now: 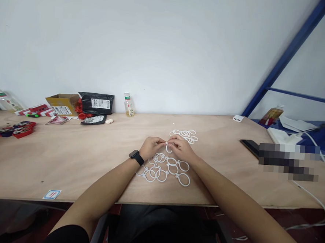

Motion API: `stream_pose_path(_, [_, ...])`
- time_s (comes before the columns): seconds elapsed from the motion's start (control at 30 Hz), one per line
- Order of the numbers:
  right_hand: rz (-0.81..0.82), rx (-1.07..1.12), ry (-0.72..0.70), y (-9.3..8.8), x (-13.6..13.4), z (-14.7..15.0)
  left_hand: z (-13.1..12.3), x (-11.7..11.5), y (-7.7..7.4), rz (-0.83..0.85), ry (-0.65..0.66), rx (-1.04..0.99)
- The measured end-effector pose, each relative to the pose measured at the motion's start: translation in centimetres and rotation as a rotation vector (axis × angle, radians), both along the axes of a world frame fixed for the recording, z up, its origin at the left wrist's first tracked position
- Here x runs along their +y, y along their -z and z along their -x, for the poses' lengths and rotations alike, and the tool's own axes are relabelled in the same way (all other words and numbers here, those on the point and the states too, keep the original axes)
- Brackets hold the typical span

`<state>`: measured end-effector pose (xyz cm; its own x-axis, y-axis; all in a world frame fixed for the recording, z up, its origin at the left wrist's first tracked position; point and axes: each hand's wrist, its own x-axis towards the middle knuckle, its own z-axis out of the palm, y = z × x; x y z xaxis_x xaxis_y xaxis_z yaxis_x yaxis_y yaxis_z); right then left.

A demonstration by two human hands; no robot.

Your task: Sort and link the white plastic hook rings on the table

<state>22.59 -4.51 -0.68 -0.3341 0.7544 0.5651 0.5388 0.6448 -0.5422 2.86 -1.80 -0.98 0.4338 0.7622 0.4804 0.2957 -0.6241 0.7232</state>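
Between the fingertips of both hands is one white ring [169, 149], which looks like a plastic curtain ring with a small clasp at its top. My left hand [151, 146], with a black watch on its wrist, pinches it from the left. From the right, my right hand [180, 146] pinches the same ring, and the fingers partly hide the clasp. Several similar white rings [183, 179] lie in a loose, overlapping group on the table below my hands. A second group of white rings [192, 138] lies just beyond my right hand.
The wooden table [93, 168] runs along a white wall. Toward the back left are a bottle [129, 104], a black parcel bag [97, 103], an open cardboard box [61, 104] and red packages [23, 129]. On the right lie a phone [249, 147], a power strip [284, 138] and cables.
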Motion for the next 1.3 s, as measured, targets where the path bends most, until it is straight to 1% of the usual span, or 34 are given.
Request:
stream_pose_path(0.17, [0.0,0.044,0.022,-0.1,0.1,0.1,0.1,0.0,-0.3,-0.103,-0.019,0.06])
stream_pose_path(0.37, [0.017,0.047,0.016,0.0,0.1,0.3,-0.1,-0.2,-0.2,-0.206,-0.058,0.113])
stream_pose_path(0.53, [0.016,0.087,0.06,0.2,-0.3,0.7,-0.3,-0.4,-0.1,-0.273,-0.092,0.113])
stream_pose_path(0.63, [0.008,0.088,0.082,0.2,-0.4,0.9,-0.3,-0.5,-0.1,-0.293,-0.113,0.108])
stream_pose_path(0.83, [0.033,0.113,0.118,0.3,-0.4,0.9,-0.5,-0.6,-0.1,-0.264,-0.148,0.061])
stream_pose_path(0.97, [0.025,0.091,0.108,0.2,-0.2,0.8,-0.5,-0.6,-0.1,-0.25,-0.082,0.061])
stream_pose_path(1.07, [-0.048,0.064,0.14,0.1,0.0,0.5,-0.3,-0.6,-0.3,-0.244,-0.055,0.094])
stream_pose_path(1.17, [-0.15,0.014,0.238,-0.1,0.4,-0.3,0.1,-0.5,-0.7,-0.242,-0.012,0.191])
stream_pose_path(1.3, [-0.203,-0.135,0.425,-0.4,1.1,-2.3,0.5,-0.6,-0.9,-0.209,0.089,0.462])
